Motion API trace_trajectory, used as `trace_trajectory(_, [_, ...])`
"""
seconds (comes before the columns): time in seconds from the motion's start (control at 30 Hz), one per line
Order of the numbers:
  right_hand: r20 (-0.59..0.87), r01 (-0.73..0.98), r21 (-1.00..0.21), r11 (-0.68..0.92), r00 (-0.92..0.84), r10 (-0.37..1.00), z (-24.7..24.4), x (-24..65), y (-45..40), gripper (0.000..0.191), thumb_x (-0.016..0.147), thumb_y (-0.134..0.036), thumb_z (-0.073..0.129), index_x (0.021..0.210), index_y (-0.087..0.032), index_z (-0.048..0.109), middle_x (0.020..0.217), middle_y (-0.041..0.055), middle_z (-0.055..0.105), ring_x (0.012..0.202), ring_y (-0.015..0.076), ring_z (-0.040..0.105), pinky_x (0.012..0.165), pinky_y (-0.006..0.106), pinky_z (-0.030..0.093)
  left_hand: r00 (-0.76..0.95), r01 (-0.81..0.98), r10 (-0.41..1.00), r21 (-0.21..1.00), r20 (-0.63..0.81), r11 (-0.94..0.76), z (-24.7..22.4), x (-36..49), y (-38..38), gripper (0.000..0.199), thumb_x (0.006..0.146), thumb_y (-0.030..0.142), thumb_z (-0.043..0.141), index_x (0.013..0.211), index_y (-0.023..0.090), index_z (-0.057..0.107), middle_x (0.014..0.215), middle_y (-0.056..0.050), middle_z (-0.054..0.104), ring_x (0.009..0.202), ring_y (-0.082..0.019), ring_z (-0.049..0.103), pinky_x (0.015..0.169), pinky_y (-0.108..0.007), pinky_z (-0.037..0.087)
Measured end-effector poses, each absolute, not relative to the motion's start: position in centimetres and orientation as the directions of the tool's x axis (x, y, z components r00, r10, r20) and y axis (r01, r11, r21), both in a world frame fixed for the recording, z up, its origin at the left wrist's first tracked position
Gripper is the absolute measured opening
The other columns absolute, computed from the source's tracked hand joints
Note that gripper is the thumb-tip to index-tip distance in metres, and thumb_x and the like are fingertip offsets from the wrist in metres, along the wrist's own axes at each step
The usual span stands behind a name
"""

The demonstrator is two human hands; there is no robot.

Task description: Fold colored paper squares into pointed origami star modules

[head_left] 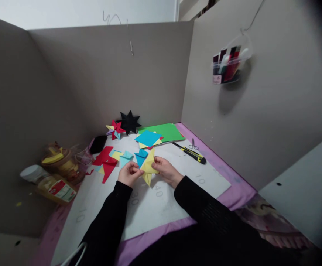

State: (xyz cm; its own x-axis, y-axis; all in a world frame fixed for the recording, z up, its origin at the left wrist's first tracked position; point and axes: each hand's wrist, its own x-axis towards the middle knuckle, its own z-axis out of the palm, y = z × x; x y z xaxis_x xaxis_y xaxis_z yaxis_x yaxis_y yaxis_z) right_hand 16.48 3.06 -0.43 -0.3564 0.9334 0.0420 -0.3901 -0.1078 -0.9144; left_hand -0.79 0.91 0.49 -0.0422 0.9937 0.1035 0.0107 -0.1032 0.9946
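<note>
Between my two hands is a yellow folded paper piece (pixel 149 167) with pointed corners, held up over the white board. My left hand (pixel 129 173) pinches its left edge between thumb and fingers. On the other side, my right hand (pixel 166 170) grips the right edge, thumb in front. Just behind lie a blue folded piece (pixel 141 157) and a light blue folded piece (pixel 126 158). Red folded pieces (pixel 107 162) spread further left, with small yellow and pale blue parts showing around them.
At the back are a black paper star (pixel 129 122), a multicoloured paper star (pixel 115 129) and stacked coloured sheets (pixel 163 133). A box cutter (pixel 191 153) and small scissors (pixel 193 144) lie right. A phone (pixel 98 144) and a bottle (pixel 50 186) stay left. A plastic tub (pixel 229 68) hangs on the wall.
</note>
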Motion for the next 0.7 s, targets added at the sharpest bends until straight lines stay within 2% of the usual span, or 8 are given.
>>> trace_trajectory(0.13, [0.102,-0.323,-0.946,-0.025,-0.369,0.924,-1.1,16.0,2.8,0.044,0.056,-0.026,0.077,0.094,-0.016,0.057,0.088,0.0035,0.066,0.075,0.0159,0.062,0.069,0.027,0.047,-0.072,0.017,0.988,0.990,0.140,-0.139,0.6,-0.8,1.0,0.040,0.053,0.033,0.078,0.080,0.016,0.053,0.052,0.003,0.062,0.047,-0.010,0.055,0.052,-0.020,0.041])
trace_trajectory(0.23, [0.103,-0.243,-0.970,0.024,-0.319,0.942,-1.5,15.5,2.6,0.039,0.058,-0.022,0.074,0.092,-0.015,0.057,0.086,0.0034,0.066,0.074,0.0165,0.061,0.067,0.027,0.047,0.003,0.048,0.994,0.993,0.111,-0.111,0.5,-0.6,1.0,0.040,0.053,0.031,0.077,0.082,0.015,0.055,0.050,0.004,0.060,0.045,-0.010,0.053,0.047,-0.019,0.038])
trace_trajectory(0.37, [0.109,-0.177,-0.982,0.058,-0.291,0.951,-1.5,15.3,2.4,0.032,0.058,-0.019,0.070,0.087,-0.015,0.056,0.084,0.0026,0.066,0.073,0.0161,0.061,0.063,0.025,0.046,0.076,0.068,0.995,0.995,0.061,-0.066,0.2,-0.4,0.8,0.030,0.054,0.031,0.075,0.072,0.014,0.057,0.049,0.004,0.058,0.042,-0.008,0.049,0.044,-0.018,0.035])
trace_trajectory(0.57, [0.032,-0.201,-0.979,-0.019,-0.247,0.968,-1.1,15.6,2.8,0.029,0.055,-0.016,0.069,0.078,-0.017,0.052,0.059,-0.0046,0.061,0.052,0.0106,0.055,0.053,0.021,0.040,-0.065,0.039,0.996,0.997,0.064,-0.062,0.2,-0.8,1.0,0.035,0.051,0.030,0.076,0.077,0.014,0.058,0.046,0.006,0.054,0.040,-0.007,0.047,0.045,-0.018,0.036])
trace_trajectory(0.7, [-0.018,-0.246,-0.966,-0.077,-0.233,0.972,-0.7,16.1,3.0,0.033,0.053,-0.018,0.072,0.080,-0.017,0.052,0.053,-0.0052,0.059,0.051,0.0113,0.056,0.055,0.023,0.040,-0.082,0.038,0.995,0.997,0.064,-0.061,0.3,-1.1,1.3,0.038,0.050,0.032,0.076,0.077,0.013,0.059,0.047,0.004,0.056,0.041,-0.007,0.048,0.045,-0.018,0.036])
